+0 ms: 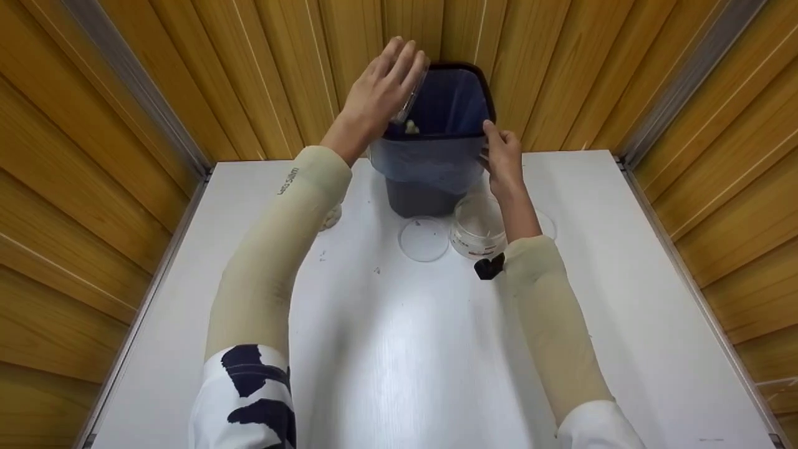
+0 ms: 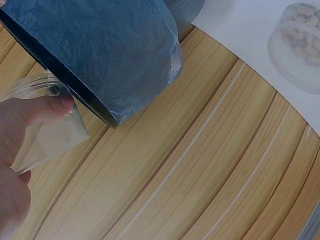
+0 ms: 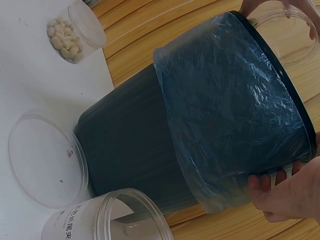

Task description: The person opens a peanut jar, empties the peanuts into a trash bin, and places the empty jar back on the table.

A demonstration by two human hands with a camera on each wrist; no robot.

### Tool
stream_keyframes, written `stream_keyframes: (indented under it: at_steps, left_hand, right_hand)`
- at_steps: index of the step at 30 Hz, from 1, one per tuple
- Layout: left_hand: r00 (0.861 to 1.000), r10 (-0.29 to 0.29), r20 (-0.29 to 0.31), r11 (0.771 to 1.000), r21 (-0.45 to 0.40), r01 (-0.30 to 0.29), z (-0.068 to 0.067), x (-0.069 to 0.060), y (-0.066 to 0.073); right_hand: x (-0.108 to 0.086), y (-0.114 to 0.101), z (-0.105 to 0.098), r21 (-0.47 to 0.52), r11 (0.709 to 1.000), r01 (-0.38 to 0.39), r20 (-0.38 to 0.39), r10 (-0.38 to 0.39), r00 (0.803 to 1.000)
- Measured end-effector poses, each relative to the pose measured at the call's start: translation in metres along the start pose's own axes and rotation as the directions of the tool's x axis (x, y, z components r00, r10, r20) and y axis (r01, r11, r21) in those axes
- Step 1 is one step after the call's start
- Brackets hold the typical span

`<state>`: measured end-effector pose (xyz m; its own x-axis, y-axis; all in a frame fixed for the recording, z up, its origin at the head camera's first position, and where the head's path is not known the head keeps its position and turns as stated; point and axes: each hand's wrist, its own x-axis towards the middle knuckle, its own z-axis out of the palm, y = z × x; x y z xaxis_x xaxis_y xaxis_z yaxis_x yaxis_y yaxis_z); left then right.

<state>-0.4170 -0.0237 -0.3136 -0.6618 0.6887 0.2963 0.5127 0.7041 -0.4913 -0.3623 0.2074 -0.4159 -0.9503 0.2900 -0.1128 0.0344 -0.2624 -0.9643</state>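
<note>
A dark waste bin (image 1: 414, 198) lined with a translucent blue bag stands at the back of the table. My left hand (image 1: 379, 93) grips a clear plastic jar (image 2: 60, 132), tilted at the left of the bin's mouth. In the left wrist view its thumb lies along the jar near the bin's rim. A small pale lump (image 1: 411, 127) shows at the bin's mouth, below the jar. My right hand (image 1: 504, 159) holds the bin's right rim, thumb at the top edge and fingers against the bag in the right wrist view (image 3: 292, 192).
A labelled clear jar (image 1: 479, 240) stands before the bin beside a round clear lid (image 1: 424, 239). Another clear disc (image 1: 547, 226) shows partly behind the right wrist. A container of pale nut-like pieces (image 3: 92, 27) stands left, mostly behind the left arm. Wood-panelled walls (image 1: 280, 75) surround the table.
</note>
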Motion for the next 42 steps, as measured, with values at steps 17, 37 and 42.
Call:
stream_keyframes:
  at_steps: [17, 37, 42]
  left_hand:
    - [0.984, 0.139, -0.110, 0.987, 0.097, -0.128, 0.006, -0.006, 0.006]
    - [0.870, 0.267, -0.414, 0.943, 0.300, -0.147, 0.024, -0.011, 0.002]
    - [0.868, 0.314, -0.384, 0.919, 0.351, -0.177, 0.023, -0.011, 0.003]
  right_hand:
    - [-0.002, 0.001, 0.005, 0.029, 0.999, -0.021, -0.011, 0.021, 1.000]
    - [-0.003, 0.002, 0.001, 0.011, 1.000, 0.001, -0.016, -0.001, 1.000]
    - [-0.004, 0.001, 0.000, 0.001, 1.000, -0.004, -0.024, 0.004, 1.000]
